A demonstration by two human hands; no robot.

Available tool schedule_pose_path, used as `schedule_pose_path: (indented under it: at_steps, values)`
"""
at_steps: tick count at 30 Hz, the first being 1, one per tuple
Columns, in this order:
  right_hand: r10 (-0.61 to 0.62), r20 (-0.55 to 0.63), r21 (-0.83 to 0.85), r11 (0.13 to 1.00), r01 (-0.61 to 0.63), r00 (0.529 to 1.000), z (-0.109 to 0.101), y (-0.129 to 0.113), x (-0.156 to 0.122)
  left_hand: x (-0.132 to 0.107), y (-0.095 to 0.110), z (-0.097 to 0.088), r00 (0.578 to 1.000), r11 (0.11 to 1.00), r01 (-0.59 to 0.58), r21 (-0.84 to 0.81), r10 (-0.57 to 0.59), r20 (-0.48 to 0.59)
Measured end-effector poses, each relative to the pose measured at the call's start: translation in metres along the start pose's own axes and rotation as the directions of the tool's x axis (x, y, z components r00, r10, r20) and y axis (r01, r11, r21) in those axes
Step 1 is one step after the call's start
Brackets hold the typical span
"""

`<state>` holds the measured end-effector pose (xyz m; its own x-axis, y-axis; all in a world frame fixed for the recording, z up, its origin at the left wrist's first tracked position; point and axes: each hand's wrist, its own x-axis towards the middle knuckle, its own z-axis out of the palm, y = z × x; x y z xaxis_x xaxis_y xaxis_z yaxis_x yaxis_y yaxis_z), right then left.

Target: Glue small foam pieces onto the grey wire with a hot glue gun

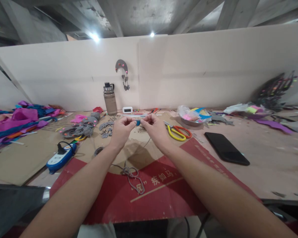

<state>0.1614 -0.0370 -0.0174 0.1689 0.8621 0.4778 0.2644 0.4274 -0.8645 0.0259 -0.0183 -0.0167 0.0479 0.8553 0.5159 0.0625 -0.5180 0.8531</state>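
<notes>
My left hand (122, 129) and my right hand (155, 128) meet above the middle of the table, fingers pinched together on a small blue piece (138, 122) held between them. Both arms stretch forward over a red and brown cardboard sheet (164, 188). A thin grey thread or wire (132, 175) lies looped on the cardboard below my hands. Whether it runs up to the blue piece I cannot tell.
Yellow and orange scissors (177, 131) and a black phone (225, 148) lie to the right. Grey felt pieces (81, 127), a water bottle (110, 98), a small clock (127, 109), a blue-white power strip (61, 158), coloured felt piles (17, 120) and a bowl of scraps (193, 115) surround them.
</notes>
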Motion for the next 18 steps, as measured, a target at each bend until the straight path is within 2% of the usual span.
schedule_pose_path:
  at_steps: [3,8,15,18]
  values:
    - [0.038,0.042,0.072,0.997,-0.041,0.998,0.0,0.004,0.002,0.0,-0.001,0.0,0.999,0.999,-0.014,-0.03,0.015,0.031]
    - [0.079,0.088,0.162,0.982,-0.093,0.993,0.0,0.011,0.006,0.0,-0.001,0.0,0.998,0.996,0.045,-0.078,-0.041,0.051]
    - [0.167,0.079,0.225,0.957,-0.181,0.983,-0.005,0.014,0.008,0.003,-0.001,-0.004,0.961,0.991,0.127,-0.03,-0.116,0.251]
    - [0.228,0.108,0.225,0.942,-0.248,0.968,-0.009,0.017,0.011,0.004,-0.001,-0.006,0.936,0.978,0.184,-0.094,-0.145,0.32]
